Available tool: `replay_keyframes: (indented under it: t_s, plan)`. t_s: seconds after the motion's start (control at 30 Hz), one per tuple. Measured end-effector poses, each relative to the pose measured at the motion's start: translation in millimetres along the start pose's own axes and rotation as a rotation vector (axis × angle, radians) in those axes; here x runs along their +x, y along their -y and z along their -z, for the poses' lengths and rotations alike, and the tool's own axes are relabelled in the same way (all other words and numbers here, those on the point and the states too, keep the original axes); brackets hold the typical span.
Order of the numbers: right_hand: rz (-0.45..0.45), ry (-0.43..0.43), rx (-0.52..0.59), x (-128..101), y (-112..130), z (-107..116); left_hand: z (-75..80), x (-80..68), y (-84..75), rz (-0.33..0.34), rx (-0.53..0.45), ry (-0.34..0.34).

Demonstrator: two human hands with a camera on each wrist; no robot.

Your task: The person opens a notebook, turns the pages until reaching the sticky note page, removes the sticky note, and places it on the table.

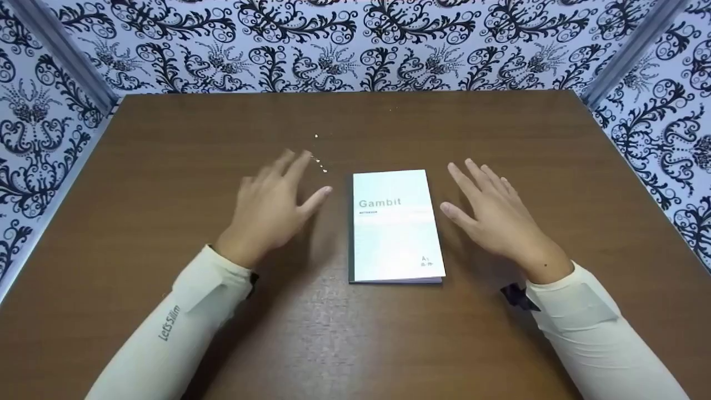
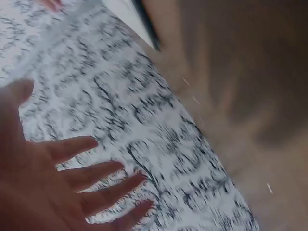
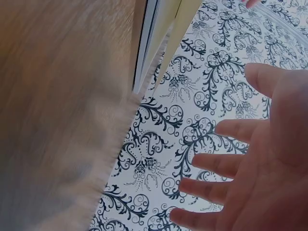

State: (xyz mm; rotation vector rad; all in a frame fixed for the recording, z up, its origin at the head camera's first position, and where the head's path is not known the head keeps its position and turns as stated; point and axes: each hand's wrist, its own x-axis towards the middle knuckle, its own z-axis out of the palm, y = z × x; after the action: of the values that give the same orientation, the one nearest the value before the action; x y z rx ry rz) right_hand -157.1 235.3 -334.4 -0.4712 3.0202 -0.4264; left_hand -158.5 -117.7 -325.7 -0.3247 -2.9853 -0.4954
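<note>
A pale notebook (image 1: 395, 233) marked "Gambit", with a dark spine on its left, lies closed on the brown table. To its left my left hand (image 1: 269, 208) hovers with fingers spread and holds nothing. On the other side my right hand (image 1: 491, 214) has its fingers extended, apart from the notebook's right edge. In the left wrist view the left hand (image 2: 62, 178) shows its bare palm, with a corner of the notebook (image 2: 137, 21) at the top. The right wrist view shows the right hand (image 3: 250, 163) bare-palmed too, beside the page edges of the notebook (image 3: 161, 43).
Several small white specks (image 1: 318, 161) lie on the table (image 1: 444, 333) near the left fingertips. Patterned black-and-white panels (image 1: 355, 47) stand behind the table and along both sides, with grey strips (image 1: 627, 53) at the corners.
</note>
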Motion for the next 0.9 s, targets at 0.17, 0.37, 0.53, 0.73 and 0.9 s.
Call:
replay_keyframes:
  t_s: [0.17,0.37,0.53,0.73,0.9]
  plan:
    - [0.046,-0.032,0.0,-4.9,0.2,-1.0,-7.4,-11.0,-34.5,-0.183,-0.074,-0.169]
    - [0.035,0.027,0.023,-10.2,-0.5,-3.9,-30.0,-36.4,-72.2,-0.437,0.046,-0.244]
    - [0.049,0.075,0.024,-11.7,-2.0,-12.5,-41.5,-51.7,-83.0,-0.494,0.172,-0.161]
    - [0.12,0.15,0.033,-13.5,-3.6,-18.6,-47.5,-57.1,-83.5,-0.483,0.301,-0.119]
    - [0.17,0.209,0.035,-14.1,-6.8,-16.0,-49.5,-58.6,-85.3,-0.489,0.32,-0.109]
